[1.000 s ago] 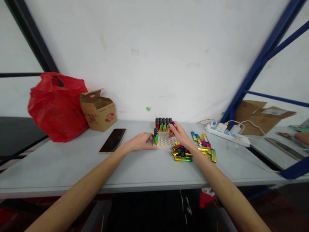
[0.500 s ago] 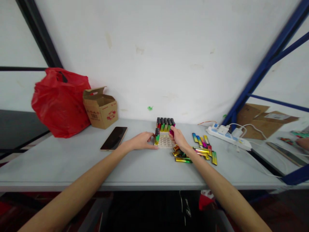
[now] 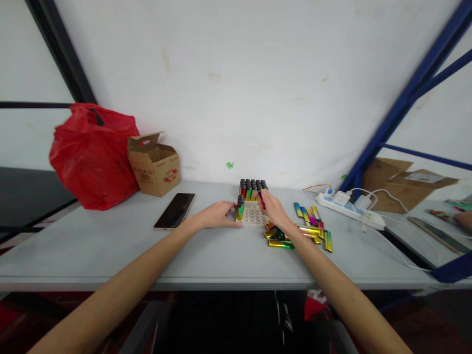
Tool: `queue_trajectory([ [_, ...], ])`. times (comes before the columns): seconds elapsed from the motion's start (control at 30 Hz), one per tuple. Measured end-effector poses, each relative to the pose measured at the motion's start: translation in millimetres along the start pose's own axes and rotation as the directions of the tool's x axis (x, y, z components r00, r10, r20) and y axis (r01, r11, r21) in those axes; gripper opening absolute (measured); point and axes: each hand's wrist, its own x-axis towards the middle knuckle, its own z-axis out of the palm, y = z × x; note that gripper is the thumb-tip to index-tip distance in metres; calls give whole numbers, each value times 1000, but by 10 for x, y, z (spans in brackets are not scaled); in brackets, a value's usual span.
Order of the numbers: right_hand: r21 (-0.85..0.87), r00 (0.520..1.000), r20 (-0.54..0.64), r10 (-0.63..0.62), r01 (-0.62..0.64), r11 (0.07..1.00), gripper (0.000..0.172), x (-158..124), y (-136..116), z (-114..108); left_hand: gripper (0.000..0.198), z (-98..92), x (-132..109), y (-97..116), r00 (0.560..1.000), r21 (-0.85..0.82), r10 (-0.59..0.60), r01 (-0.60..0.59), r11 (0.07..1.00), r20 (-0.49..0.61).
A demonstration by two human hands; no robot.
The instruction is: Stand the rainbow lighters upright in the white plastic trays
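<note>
A pale tray (image 3: 253,216) with rows of round holes sits mid-table. Upright lighters (image 3: 252,188) with black tops fill its back rows, and a few more lighters (image 3: 241,209) stand along its left side. My left hand (image 3: 220,215) grips the tray's left edge, thumb at the front corner and fingers further back. In my right hand (image 3: 273,209) a magenta lighter (image 3: 261,198) is pinched upright over the tray's right side, just in front of the filled rows. Beneath my right forearm lies a loose pile of shiny gold, green and red lighters (image 3: 280,244).
Left of the tray lies a phone (image 3: 174,211). Behind it stand an open cardboard box (image 3: 158,172) and a red plastic bag (image 3: 94,157). A white power strip (image 3: 350,210) with cables is at right, near brown cardboard (image 3: 396,189) and another person's hand (image 3: 463,218).
My right hand has shifted slightly and turned, with the magenta lighter now more upright at the tray. My left hand stays at the tray's left edge.
</note>
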Motion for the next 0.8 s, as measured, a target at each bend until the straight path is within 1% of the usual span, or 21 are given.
queue_trajectory([
  [0.07, -147, 995, 19, -102, 104, 984, 46, -23, -30, -2, 67, 2, -2, -3, 1000, -7, -1, 1, 1000, -5],
  [0.13, -250, 982, 43, -185, 190, 950, 38, -36, -52, 2, 67, 7, -3, -9, 1000, -17, 0, 0, 1000, -14],
  [0.23, -318, 950, 67, -306, 311, 895, 32, -45, -88, 15, 67, 15, -2, -20, 1000, -18, 7, -7, 1000, -19],
  [0.3, -333, 934, 109, -341, 357, 872, 33, -56, -130, 24, 67, 19, 1, -26, 1000, -10, 10, -11, 1000, -15],
  [0.37, -324, 934, 160, -319, 355, 877, 35, -72, -182, 35, 66, 20, 3, -29, 1000, -3, 7, -7, 1000, -7],
  [0.43, -286, 943, 192, -273, 320, 903, 37, -89, -227, 51, 66, 17, 4, -28, 1000, -2, 4, -4, 1000, 0],
  [0.6, -187, 969, 149, -195, 221, 957, 35, -105, -238, 108, 68, 3, -2, -12, 1000, -6, -4, 4, 1000, 14],
  [0.7, -173, 961, 206, -185, 222, 960, 31, -102, -194, 131, 70, 6, -3, -13, 1000, -5, 6, -6, 1000, 15],
  [0.8, -158, 935, 283, -216, 267, 951, 29, -96, -149, 139, 69, 23, 3, -30, 1000, -9, 14, -14, 1000, 4],
])
